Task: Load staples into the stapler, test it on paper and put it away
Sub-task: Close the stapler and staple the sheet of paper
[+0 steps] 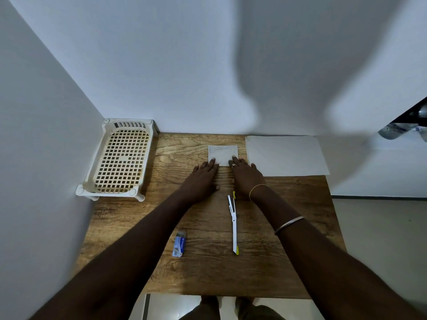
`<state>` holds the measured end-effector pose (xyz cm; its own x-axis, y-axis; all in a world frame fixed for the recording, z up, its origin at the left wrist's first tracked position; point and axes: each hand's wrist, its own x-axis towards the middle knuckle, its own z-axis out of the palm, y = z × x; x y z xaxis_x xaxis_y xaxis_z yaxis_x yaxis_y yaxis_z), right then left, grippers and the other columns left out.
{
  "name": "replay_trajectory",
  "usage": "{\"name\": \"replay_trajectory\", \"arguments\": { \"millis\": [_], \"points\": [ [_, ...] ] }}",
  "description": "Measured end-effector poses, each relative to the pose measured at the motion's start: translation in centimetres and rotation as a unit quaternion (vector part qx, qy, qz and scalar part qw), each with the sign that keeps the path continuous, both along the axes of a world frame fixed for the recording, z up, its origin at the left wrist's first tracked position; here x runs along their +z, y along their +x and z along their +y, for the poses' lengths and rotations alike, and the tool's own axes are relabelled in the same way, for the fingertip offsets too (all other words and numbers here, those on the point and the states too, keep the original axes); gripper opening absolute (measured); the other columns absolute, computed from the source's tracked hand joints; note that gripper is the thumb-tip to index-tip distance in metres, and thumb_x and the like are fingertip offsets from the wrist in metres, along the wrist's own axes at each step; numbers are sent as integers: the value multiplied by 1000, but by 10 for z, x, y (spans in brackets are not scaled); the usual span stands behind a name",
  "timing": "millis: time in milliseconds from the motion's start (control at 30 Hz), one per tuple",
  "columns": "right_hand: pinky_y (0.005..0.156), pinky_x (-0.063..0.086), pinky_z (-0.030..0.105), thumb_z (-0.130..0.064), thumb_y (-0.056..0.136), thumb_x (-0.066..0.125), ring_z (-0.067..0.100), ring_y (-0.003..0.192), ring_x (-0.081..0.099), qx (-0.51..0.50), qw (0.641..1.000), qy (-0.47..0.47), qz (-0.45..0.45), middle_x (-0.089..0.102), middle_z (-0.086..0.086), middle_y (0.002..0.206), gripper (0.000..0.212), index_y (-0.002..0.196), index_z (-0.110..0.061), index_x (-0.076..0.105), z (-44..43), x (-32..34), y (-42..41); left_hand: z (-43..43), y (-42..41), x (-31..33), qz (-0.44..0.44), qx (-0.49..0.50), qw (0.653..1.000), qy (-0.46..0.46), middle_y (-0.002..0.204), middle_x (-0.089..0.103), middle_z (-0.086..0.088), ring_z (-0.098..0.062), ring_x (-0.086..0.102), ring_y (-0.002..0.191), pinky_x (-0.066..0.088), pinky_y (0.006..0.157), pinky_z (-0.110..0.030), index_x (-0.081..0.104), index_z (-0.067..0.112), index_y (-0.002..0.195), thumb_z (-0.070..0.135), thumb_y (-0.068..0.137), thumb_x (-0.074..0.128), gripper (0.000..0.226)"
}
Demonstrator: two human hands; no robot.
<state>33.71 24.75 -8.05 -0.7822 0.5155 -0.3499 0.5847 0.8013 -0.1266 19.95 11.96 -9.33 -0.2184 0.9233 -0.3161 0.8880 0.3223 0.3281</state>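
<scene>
A small folded white paper (223,153) lies flat near the back of the wooden table (208,269). My left hand (202,177) rests palm down with its fingertips on the paper's near left corner. My right hand (246,175) lies flat beside it, fingertips on the near right corner. The white and yellow stapler (234,224) lies swung fully open in a long line on the table, just in front of my right wrist. A small blue staple box (179,246) sits to the left of it, partly slid open.
A cream perforated plastic basket (120,158) stands in the back left corner against the walls. Larger white paper sheets (286,155) lie at the back right. The table's right edge drops to the floor; my feet show below the front edge.
</scene>
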Motion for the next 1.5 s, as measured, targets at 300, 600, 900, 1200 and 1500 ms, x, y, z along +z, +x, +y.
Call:
{"name": "replay_trajectory", "arguments": {
  "millis": [300,600,900,1200,1500],
  "points": [
    [123,22,48,-13,93,63,24,154,20,2,999,1,38,14,4,169,75,158,-16,25,-11,3,22,-18,19,2,-20,45,998,44,169,11,-6,-27,14,155,18,123,-43,18,14,160,33,100,58,74],
    [83,56,36,-15,84,69,30,97,71,-40,984,35,170,73,7,116,43,127,-15,66,-48,2,63,-84,92,18,-69,148,970,179,122,71,-6,-21,69,106,51,89,-29,67,11,126,40,94,67,43],
    [80,53,35,-36,94,62,24,96,66,-151,968,-59,193,71,5,100,25,102,-15,70,-69,-2,72,-109,140,7,-109,146,978,99,113,60,1,-14,58,101,43,82,-21,67,17,123,53,80,73,56],
    [69,38,24,-28,85,73,18,85,65,-246,940,-145,188,68,0,82,13,84,-15,71,-65,-6,67,-103,145,10,-106,140,982,71,103,58,9,-9,57,92,44,71,-22,69,27,106,42,85,66,27],
    [95,48,23,-19,84,73,17,109,69,-215,946,-176,165,75,-1,116,34,118,-24,75,-66,-2,82,-84,121,10,-61,79,991,94,112,59,5,-15,54,105,44,76,-29,69,24,111,21,92,60,21]
  ]
}}
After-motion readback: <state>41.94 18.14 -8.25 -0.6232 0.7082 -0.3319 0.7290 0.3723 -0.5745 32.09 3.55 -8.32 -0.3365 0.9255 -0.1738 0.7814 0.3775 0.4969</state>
